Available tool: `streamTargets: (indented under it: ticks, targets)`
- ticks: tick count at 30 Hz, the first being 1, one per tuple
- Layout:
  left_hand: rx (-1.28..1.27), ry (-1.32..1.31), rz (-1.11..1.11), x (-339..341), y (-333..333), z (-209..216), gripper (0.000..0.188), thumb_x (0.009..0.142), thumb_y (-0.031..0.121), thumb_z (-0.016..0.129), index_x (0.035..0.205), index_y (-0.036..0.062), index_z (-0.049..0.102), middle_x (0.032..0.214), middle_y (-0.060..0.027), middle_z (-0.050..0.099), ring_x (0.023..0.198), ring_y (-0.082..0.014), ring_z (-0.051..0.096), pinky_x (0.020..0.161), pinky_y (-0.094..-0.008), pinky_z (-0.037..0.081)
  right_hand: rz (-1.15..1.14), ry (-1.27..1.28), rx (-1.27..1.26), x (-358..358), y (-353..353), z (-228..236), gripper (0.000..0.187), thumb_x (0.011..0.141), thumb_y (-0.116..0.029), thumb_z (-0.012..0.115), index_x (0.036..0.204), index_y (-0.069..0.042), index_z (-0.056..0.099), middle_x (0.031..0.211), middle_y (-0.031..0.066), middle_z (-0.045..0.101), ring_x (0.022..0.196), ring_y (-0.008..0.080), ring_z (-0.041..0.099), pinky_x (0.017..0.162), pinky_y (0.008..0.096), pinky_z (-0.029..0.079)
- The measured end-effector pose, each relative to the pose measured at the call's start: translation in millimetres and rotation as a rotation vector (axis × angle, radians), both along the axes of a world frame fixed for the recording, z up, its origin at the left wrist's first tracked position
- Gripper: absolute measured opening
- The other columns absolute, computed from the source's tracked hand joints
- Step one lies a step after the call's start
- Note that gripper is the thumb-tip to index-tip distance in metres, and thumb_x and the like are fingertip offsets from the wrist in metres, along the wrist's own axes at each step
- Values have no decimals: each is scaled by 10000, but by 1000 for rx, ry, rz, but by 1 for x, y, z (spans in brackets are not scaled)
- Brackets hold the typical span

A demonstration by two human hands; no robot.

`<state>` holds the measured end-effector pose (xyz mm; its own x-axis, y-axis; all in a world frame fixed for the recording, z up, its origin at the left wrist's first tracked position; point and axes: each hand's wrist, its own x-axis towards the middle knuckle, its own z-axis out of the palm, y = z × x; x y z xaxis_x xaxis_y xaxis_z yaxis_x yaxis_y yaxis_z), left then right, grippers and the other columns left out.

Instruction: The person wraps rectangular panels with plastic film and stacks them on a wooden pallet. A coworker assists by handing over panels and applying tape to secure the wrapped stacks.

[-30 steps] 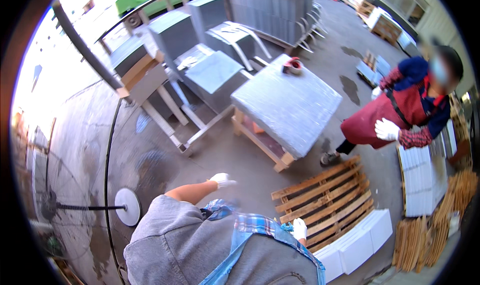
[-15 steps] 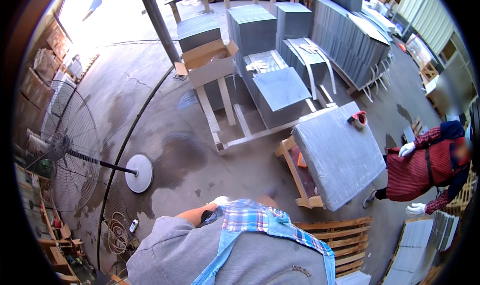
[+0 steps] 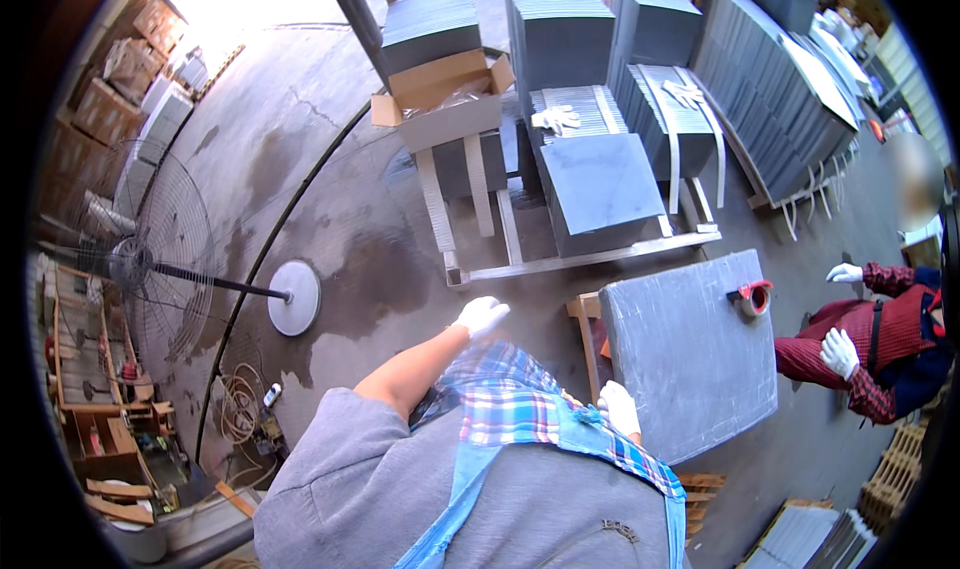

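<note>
Head view, the only one I have: my left hand [image 3: 483, 317], in a white glove, hangs above the floor left of the film-wrapped slab [image 3: 690, 369]; I see nothing in it, and its finger spread I cannot tell. My right hand [image 3: 620, 407], also gloved, is at the slab's near-left edge; whether it touches or only overlaps in view I cannot tell, nor how tightly its fingers are curled. The slab lies flat on a wooden stand [image 3: 584, 339], which I judge lifts it to a reachable height. The red tape dispenser [image 3: 752, 299] rests on its far-right part, probably parked there for easy reach. A co-worker [image 3: 870, 334] stands beyond the right side. Spare gloves [image 3: 555, 119] lie on grey panels [image 3: 605, 184], presumably laid within reach.
</note>
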<state>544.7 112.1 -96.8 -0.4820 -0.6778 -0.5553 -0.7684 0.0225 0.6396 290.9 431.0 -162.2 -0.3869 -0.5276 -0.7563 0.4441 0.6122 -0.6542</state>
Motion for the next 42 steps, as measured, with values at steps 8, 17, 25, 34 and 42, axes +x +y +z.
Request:
streamTargets:
  ticks: [8, 17, 25, 34, 42]
  targets:
    - [553, 220, 526, -65, -104, -70, 160, 1001, 261, 557, 914, 128, 562, 704, 21, 491, 537, -104, 431, 452, -278, 334, 100, 69, -57, -32, -142, 56, 476, 969, -244, 633, 1393, -47, 540, 1056, 61, 662, 865, 144, 626, 745, 308, 523]
    - [801, 291, 589, -217, -267, -160, 216, 1021, 335, 537, 947, 132, 519, 695, 16, 432, 521, -109, 378, 437, -297, 313, -5, 22, 280, -32, -198, 50, 469, 969, -235, 630, 1375, -12, 557, 1094, 72, 670, 892, 152, 630, 759, 311, 523]
    - [734, -6, 706, -291, -289, -253, 696, 933, 443, 649, 1408, -37, 484, 1459, -223, 507, 1338, -388, 489, 1095, -493, 385, -47, 36, 344, -42, -258, 60, 454, 966, -236, 630, 1356, -10, 578, 1113, 113, 687, 929, 149, 637, 818, 301, 520]
    - [976, 155, 879, -294, -280, -286, 807, 923, 493, 668, 1479, -6, 363, 1546, -178, 398, 1363, -456, 438, 1071, -720, 313, -105, 20, 471, -34, -255, 54, 468, 963, -284, 624, 1351, -26, 586, 1067, 102, 686, 861, 141, 607, 786, 309, 504]
    - [1124, 387, 730, -291, -293, -183, 670, 916, 446, 712, 1407, 49, 488, 1371, -150, 577, 1243, -387, 569, 986, -666, 434, -196, 9, 421, -33, -244, 50, 483, 975, -258, 646, 1402, -58, 538, 945, 63, 645, 789, 118, 578, 692, 278, 491]
